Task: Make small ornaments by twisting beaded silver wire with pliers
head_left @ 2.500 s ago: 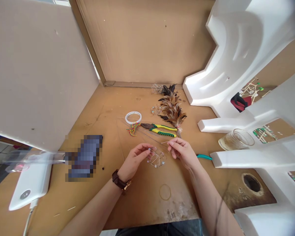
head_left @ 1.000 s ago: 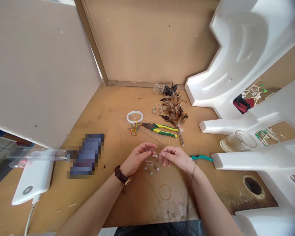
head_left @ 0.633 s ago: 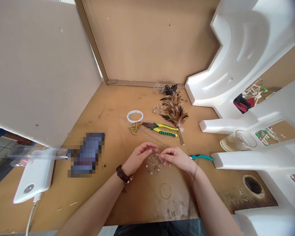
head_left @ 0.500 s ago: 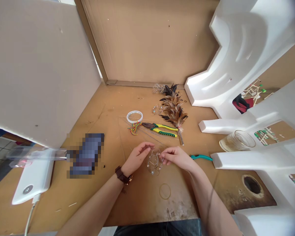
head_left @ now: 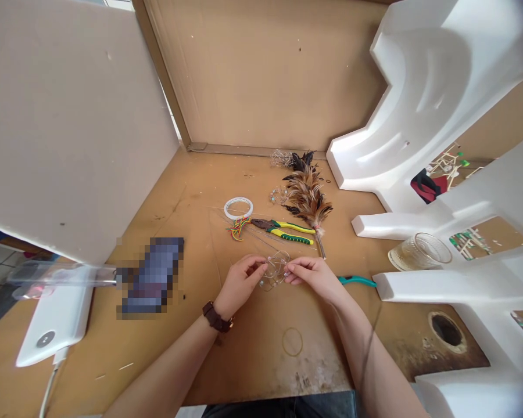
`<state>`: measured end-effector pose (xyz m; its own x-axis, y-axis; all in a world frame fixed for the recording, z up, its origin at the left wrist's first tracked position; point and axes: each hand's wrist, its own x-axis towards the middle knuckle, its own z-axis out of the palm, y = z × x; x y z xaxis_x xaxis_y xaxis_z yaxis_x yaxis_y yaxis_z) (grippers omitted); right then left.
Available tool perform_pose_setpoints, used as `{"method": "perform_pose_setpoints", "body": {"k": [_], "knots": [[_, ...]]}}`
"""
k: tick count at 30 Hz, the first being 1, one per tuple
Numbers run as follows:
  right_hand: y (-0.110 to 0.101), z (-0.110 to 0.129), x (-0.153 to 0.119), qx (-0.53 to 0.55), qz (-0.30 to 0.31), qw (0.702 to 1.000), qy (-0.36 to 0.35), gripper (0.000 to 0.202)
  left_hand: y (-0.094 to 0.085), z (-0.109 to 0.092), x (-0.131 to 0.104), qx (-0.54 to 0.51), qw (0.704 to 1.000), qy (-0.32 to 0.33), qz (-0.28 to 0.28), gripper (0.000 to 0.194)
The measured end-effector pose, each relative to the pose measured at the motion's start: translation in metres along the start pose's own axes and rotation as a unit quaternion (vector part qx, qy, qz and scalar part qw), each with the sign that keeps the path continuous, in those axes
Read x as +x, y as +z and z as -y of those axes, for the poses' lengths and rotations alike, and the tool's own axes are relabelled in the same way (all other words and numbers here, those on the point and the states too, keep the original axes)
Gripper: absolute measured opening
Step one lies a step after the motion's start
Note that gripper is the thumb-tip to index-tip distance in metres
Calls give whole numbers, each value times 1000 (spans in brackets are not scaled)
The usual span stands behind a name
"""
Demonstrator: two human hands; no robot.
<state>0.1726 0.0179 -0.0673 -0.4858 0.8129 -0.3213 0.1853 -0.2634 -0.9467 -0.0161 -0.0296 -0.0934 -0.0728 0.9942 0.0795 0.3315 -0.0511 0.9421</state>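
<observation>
Between my two hands is a tangle of thin wire with small clear beads (head_left: 275,271), held a little above the table. My left hand (head_left: 245,278), with a dark watch on its wrist, pinches the left side of the wire. On the other side, my right hand (head_left: 308,275) grips it between thumb and forefinger. Just beyond my hands lie pliers (head_left: 283,230) with yellow and green handles. Near the pliers' jaws are a bundle of coloured cords (head_left: 239,227) and a white ring-shaped roll (head_left: 238,208).
A feather duster (head_left: 308,194) lies at the back, beside another beaded wire piece (head_left: 279,195) and a wire tangle (head_left: 282,157). Right of my hands are a teal handle (head_left: 357,281) and a glass (head_left: 419,251). A rubber band (head_left: 292,342) lies in front; a phone (head_left: 152,276) stands left.
My left hand has closed onto the beaded wire, where its fingers were apart before. The wire piece has turned and risen slightly between my hands.
</observation>
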Motion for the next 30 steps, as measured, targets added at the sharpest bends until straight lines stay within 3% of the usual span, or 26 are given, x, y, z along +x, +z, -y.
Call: {"method": "perform_pose_setpoints", "body": {"k": [3,7,10,13,30], "knots": [[-3,5,-5,-22,35,999,2,31,-3,-3,1,-4,1000,-17,2,19],[-12,4,-6,-49,-12,998,-42,26,-6,-5,-1,13,997,0,82,19],[-12,1,-4,-52,11,998,-41,24,-4,-5,-3,11,993,-9,119,20],[-6,-1,-4,-50,46,998,-16,23,0,-4,-4,-17,991,-24,129,20],[-2,3,-4,16,87,996,19,26,3,-4,-5,-35,991,-1,127,16]]}}
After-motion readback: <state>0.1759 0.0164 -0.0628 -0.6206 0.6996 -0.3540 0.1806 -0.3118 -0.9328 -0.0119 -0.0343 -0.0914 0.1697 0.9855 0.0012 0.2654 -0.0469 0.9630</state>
